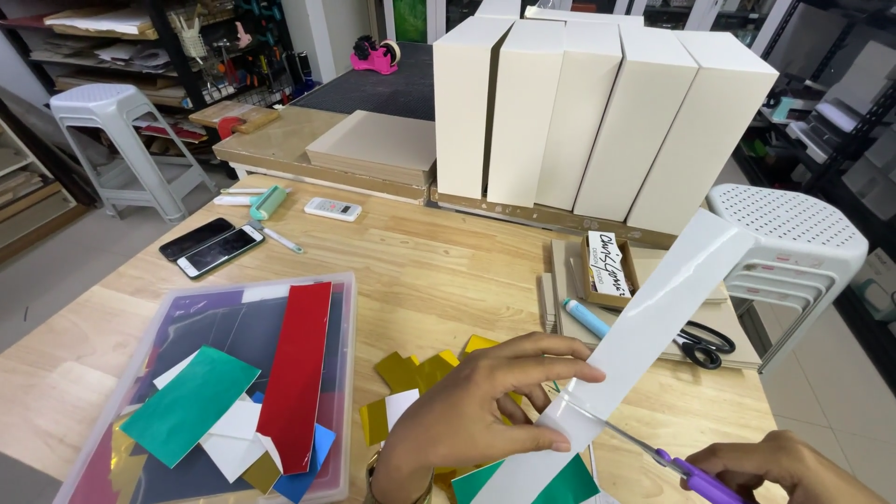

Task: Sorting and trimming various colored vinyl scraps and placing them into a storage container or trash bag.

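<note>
My left hand (476,406) pinches a long white glossy strip (653,313) that slants up to the right over the wooden table (429,261). The strip's lower end shows a green face (569,485). My right hand (793,467), at the bottom right corner, grips purple-handled scissors (695,483); their blades reach left into the strip just beside my left fingers. Gold foil scraps (411,373) lie on the table under my left hand.
A clear plastic bin (347,373) at the left holds red, green, white and blue sheets. Two phones (210,247), a remote, black scissors (700,345), a blue glue stick (586,319) and flat boards lie around. Tall white boxes (597,112) stand behind; a white stool (793,233) at right.
</note>
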